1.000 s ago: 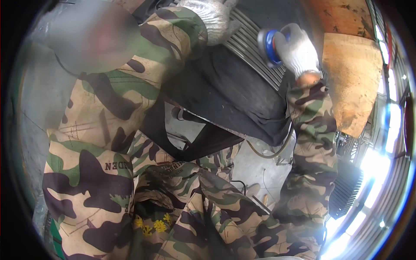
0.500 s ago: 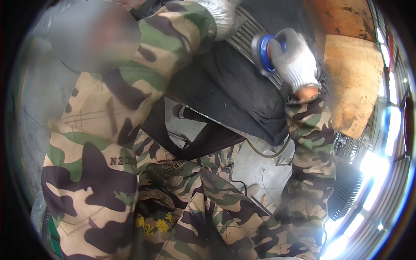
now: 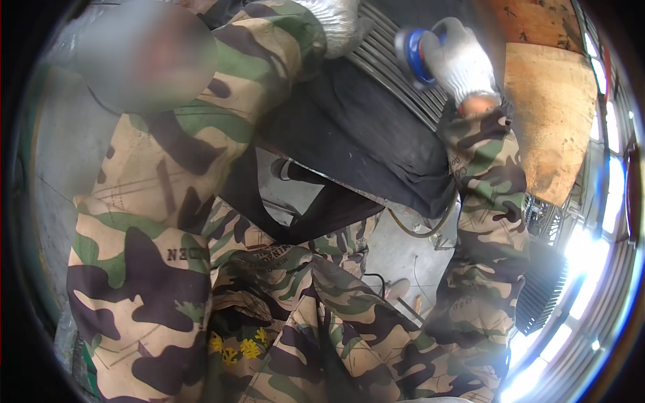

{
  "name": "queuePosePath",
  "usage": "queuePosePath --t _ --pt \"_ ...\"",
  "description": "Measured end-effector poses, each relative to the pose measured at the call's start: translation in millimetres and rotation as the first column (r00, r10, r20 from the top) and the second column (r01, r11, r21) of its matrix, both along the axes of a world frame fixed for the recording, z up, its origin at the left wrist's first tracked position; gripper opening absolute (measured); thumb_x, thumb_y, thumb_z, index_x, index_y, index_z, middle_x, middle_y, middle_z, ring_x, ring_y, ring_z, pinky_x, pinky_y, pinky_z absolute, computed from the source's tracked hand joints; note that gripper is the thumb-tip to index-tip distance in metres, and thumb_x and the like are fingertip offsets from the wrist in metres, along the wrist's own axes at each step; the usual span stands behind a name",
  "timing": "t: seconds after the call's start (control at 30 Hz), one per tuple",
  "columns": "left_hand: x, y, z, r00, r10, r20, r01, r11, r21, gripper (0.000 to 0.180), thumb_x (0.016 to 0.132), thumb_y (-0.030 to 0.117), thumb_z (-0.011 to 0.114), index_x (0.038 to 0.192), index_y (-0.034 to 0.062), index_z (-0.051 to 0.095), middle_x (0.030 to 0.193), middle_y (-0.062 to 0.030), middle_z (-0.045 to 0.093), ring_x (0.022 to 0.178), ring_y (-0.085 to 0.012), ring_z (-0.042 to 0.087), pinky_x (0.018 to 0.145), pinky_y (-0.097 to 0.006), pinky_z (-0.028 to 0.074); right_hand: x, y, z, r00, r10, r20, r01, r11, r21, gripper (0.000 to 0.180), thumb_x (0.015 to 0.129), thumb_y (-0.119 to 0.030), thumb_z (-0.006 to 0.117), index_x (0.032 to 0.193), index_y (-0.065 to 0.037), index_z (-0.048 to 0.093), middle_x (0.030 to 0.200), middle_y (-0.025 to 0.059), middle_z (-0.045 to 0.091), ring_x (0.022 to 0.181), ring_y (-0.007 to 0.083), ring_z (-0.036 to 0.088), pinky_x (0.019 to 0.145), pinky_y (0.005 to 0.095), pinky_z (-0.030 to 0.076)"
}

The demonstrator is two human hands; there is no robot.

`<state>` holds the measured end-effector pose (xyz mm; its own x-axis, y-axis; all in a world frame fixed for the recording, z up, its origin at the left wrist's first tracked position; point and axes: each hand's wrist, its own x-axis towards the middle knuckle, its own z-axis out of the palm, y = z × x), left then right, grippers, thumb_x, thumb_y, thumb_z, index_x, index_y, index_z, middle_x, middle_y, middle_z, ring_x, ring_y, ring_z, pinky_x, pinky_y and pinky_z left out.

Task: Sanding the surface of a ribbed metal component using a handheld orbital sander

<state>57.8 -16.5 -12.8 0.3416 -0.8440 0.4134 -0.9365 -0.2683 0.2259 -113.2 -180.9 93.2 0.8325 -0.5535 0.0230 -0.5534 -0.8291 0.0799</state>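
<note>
My right hand, in a white knitted glove with a grey palm, is wrapped round a blue, round palm sander. The sander has a pale disc on its left side and is over the far right part of a dark grey slatted metal panel. At the top edge, my left hand, in the same kind of glove, is at the left end of the slats. Its fingers are mostly hidden, so their grip does not show. Black cloth covers the near side, below the panel.
Brown wooden boards stand at the right. A yellowish hose loops below the cloth, beside my right sleeve. Under it lies a grey floor. A dark ribbed grille is at the lower right. A blurred round patch hides the upper left.
My right hand and the sander have moved farther away along the panel, baring more slats on the near side. My left hand has shifted slightly up and left in the picture.
</note>
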Motion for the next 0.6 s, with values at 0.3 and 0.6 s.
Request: queuePosePath --t 0.3,0.6 --pt "11.1 -9.2 -4.3 0.999 -0.014 0.052 0.020 0.993 -0.112 0.057 0.098 0.045 0.061 0.130 -0.0011 0.070 0.132 -0.0227 0.068 0.130 -0.0400 0.059 0.114 -0.058 0.039 -2.1 6.8 -0.8 1.000 -0.002 -0.018 0.002 1.000 -0.007 0.041 0.096 -0.042 0.064 0.118 -0.009 0.075 0.115 0.0277 0.074 0.106 0.0464 0.074 0.096 0.0513 0.060" --pt "12.7 -14.9 0.0 0.995 -0.042 0.088 0.058 0.979 -0.195 0.051 0.094 0.040 0.065 0.121 -0.0022 0.072 0.121 -0.0231 0.071 0.119 -0.0414 0.063 0.109 -0.058 0.044 6.3 11.0 2.0 1.000 0.026 -0.012 -0.027 0.999 -0.018 0.041 0.097 -0.040 0.063 0.119 -0.007 0.074 0.115 0.0291 0.075 0.103 0.0483 0.075 0.093 0.0511 0.062"
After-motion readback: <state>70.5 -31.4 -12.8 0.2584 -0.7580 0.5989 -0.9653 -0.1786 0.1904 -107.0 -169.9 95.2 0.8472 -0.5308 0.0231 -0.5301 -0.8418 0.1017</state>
